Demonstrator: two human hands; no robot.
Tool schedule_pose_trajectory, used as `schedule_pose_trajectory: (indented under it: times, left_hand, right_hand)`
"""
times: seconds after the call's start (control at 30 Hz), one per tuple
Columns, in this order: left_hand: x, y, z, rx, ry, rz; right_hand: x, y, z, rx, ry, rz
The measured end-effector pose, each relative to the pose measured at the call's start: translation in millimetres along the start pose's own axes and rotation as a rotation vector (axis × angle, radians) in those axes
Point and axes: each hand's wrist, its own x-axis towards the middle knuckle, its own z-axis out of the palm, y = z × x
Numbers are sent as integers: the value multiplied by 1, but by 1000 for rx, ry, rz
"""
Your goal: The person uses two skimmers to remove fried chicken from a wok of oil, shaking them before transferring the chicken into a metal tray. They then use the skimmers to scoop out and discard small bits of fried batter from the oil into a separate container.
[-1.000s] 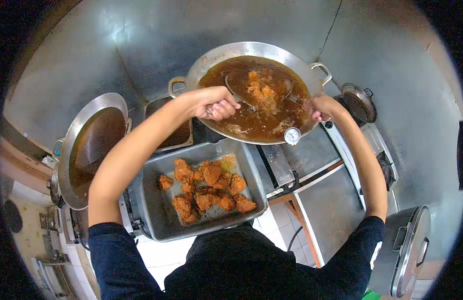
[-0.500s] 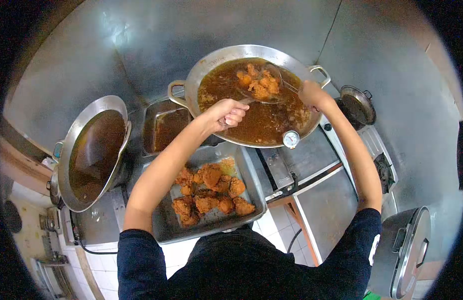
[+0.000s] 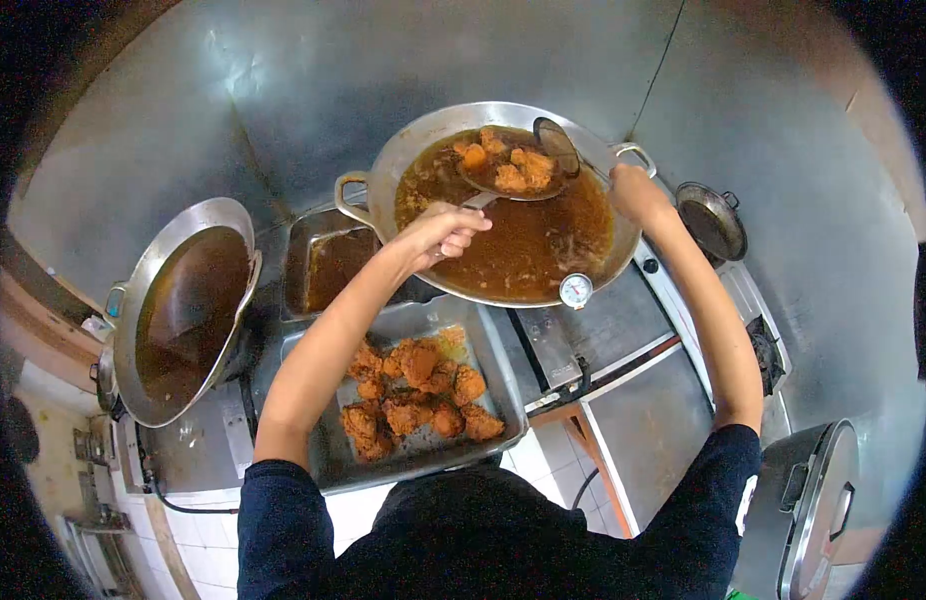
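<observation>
A wide wok (image 3: 438, 125) of brown oil stands in front of me. My left hand (image 3: 450, 235) is closed round the handle of a strainer ladle (image 3: 546, 193), whose round head lies in the oil. Pieces of fried chicken (image 3: 528, 170) rest on that head or just beside it. On the wok's right side, my right hand (image 3: 638, 193) grips the handle of a second strainer (image 3: 556, 143), its mesh disc tilted up at the edge of the chicken. A dial thermometer (image 3: 576, 290) hangs at the wok's near rim.
Below my left forearm, a deep metal tray (image 3: 508, 380) holds several fried chicken pieces (image 3: 413, 400). Another oil-filled wok (image 3: 223, 215) stands at left, and a rectangular pan (image 3: 333, 260) sits between. A small dark pan (image 3: 711, 220) and a lidded pot (image 3: 818, 510) are at right.
The second strainer has tipped up and away from the chicken. The pieces, bunched between the strainers before, are now lower and more spread. My left hand has shifted slightly down and left.
</observation>
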Motion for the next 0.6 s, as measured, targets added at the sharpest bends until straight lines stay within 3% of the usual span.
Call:
schedule_pose_trajectory:
  times: [0.27, 0.37, 0.6]
  left_hand:
    - [-27, -12, 4, -66, 29, 85]
    - [-40, -8, 6, -44, 32, 93]
    - [-73, -6, 7, 3, 50, 128]
  right_hand:
    - [-24, 40, -3, 77, 86, 34]
    - [-45, 24, -30, 225, -129, 208]
    - [-52, 34, -9, 601, -350, 300]
